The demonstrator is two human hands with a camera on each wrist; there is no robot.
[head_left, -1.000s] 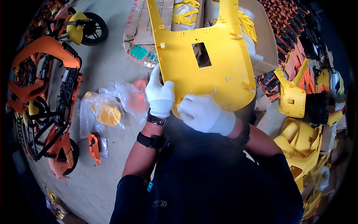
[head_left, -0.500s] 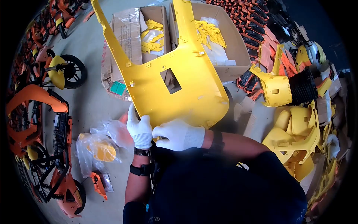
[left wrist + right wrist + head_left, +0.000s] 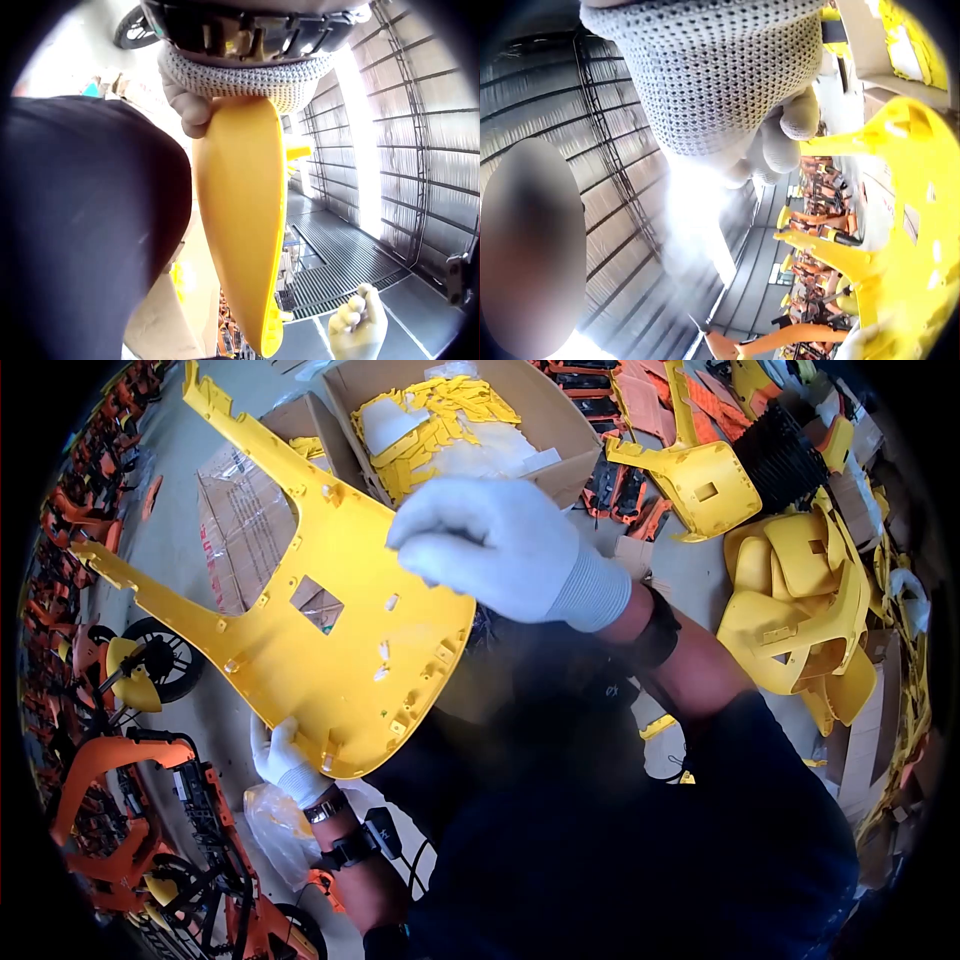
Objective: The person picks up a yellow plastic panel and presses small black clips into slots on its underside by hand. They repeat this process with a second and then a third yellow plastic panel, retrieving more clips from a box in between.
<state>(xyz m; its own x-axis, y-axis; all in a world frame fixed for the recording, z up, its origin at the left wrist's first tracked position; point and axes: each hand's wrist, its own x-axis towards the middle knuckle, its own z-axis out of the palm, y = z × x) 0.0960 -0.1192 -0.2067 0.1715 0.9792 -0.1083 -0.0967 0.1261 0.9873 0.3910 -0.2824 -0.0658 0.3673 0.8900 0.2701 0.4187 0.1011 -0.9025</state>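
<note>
A large yellow plastic panel (image 3: 330, 660), with a square cut-out and two long arms, is tilted in front of the body with its clip-studded inner side up. My gloved left hand (image 3: 288, 762) grips its lower left edge; in the left wrist view the thumb (image 3: 196, 112) lies against the smooth outer face. The white-gloved right hand (image 3: 490, 550) is raised over the panel's right edge. Its fingers (image 3: 799, 120) are curled, with nothing visible between them. Several small pale pieces (image 3: 392, 602) show on the panel's inner face.
An open cardboard box (image 3: 560, 425) of yellow parts stands beyond the panel. Yellow body panels (image 3: 790, 590) are piled at the right, near another forked panel (image 3: 705, 490). Orange scooter frames (image 3: 120, 760) and a wheel (image 3: 165, 660) stand at the left.
The panel has swung so its arms point to the upper left. My right hand has left the lower edge beside the left hand and risen to the right; the left hand keeps its grip.
</note>
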